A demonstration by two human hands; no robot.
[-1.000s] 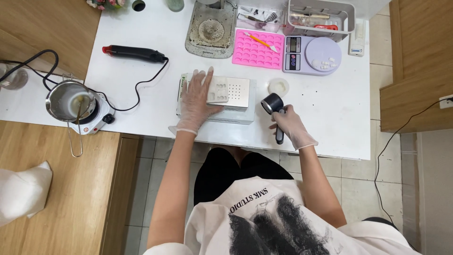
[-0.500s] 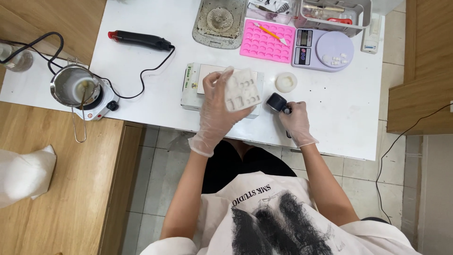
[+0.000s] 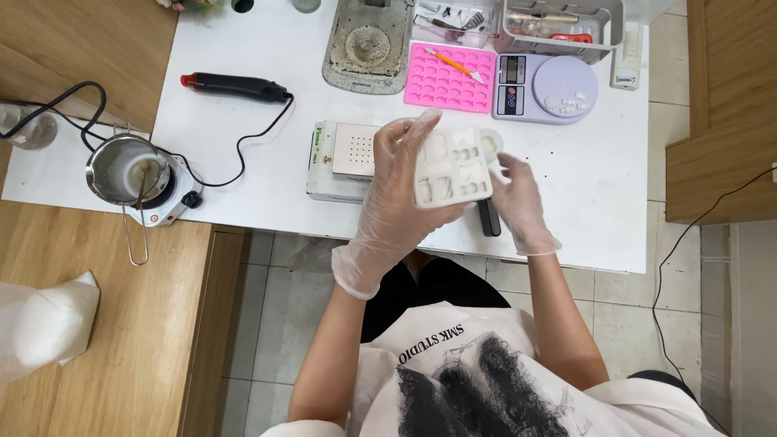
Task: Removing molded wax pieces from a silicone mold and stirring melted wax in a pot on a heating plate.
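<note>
My gloved left hand (image 3: 398, 188) holds a white silicone mould (image 3: 453, 167) with several shaped cavities, lifted above the white table (image 3: 243, 137). My gloved right hand (image 3: 519, 198) is beside the mould's right edge with its fingers spread, touching or nearly touching it. A black-handled tool (image 3: 488, 217) lies on the table just under the right hand, released. The white box with a perforated metal top (image 3: 344, 159) sits left of the mould, now bare. A small round white dish (image 3: 490, 142) is partly hidden behind the mould.
A pink mould with an orange tool (image 3: 450, 76), a lilac scale (image 3: 545, 89), a grey stained tray (image 3: 363, 44) and a storage bin (image 3: 558, 28) line the back. A black heat gun (image 3: 235, 85) and a pot on a hotplate (image 3: 129, 170) stand left.
My left hand lifted the white mould off the box and carried it up and right. My right hand set down the black-handled tool and moved to the mould.
</note>
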